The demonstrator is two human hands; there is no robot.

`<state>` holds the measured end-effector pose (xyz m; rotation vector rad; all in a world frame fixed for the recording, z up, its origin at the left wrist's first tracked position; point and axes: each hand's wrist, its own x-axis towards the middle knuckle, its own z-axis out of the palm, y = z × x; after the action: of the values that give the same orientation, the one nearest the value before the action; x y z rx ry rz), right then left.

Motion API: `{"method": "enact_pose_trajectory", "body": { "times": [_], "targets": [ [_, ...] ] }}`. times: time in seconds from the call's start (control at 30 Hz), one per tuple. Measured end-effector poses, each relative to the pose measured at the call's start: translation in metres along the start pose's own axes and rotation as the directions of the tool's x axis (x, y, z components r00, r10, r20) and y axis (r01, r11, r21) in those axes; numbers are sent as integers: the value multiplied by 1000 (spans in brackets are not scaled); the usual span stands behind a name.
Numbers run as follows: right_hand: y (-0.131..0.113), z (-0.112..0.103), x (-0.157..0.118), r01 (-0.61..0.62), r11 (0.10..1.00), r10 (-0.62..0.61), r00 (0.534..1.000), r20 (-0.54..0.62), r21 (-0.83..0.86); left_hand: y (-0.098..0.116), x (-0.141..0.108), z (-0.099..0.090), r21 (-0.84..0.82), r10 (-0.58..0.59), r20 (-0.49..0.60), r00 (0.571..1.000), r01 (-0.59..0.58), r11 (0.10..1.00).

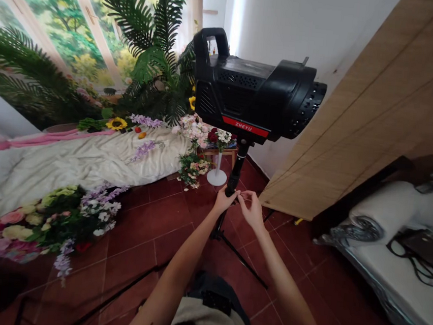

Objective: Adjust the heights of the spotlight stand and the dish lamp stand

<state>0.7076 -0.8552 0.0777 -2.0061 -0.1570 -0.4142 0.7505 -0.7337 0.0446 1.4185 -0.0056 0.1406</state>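
A large black studio light [242, 91] with a red ZHEYU label sits on top of a black light stand [238, 167], tilted slightly to the right. My left hand [225, 201] is wrapped around the stand's pole, below the lamp. Beside it, my right hand [249, 206] has thumb and fingers pinched together at the side of the pole. What the right fingertips grip is too small to make out. Below both hands, the stand's thin legs [245, 261] spread over the floor.
At left lies a cream cloth [140, 163] with flowers. A bouquet [51, 213] stands before it; palm leaves [153, 23] rise behind. A white pedestal [217, 177] is near the stand. At right are a wooden panel [343, 118] and a sofa [396, 241] bearing a dark bag [424, 249].
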Motion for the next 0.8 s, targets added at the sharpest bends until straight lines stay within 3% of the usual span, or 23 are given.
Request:
{"method": "enact_pose_trajectory", "body": {
  "times": [0.1,0.17,0.23,0.3,0.4,0.5,0.8],
  "targets": [
    [18,2,-9,-259,966,259,966,-1,6,2,-1,1,4,-8,-33,999,8,1000],
    [25,6,-8,-421,905,412,903,124,55,2,-1,1,1,-8,-27,1000,8,1000],
    [27,10,-6,-485,865,441,857,265,127,2,-1,1,4,4,-8,1000,-4,1000],
    [23,11,-4,-415,894,369,896,246,168,2,-1,0,7,18,-2,1000,-18,1000],
    [13,7,-7,-171,980,164,984,74,103,5,-3,0,4,5,-19,1000,-5,1000],
    [6,3,-14,-36,997,33,998,44,64,8,-5,1,-14,-32,-37,999,32,999],
    [12,4,-31,-134,988,135,991,-6,74,9,-6,2,-34,-20,-1,1000,20,999]
  ]
}}
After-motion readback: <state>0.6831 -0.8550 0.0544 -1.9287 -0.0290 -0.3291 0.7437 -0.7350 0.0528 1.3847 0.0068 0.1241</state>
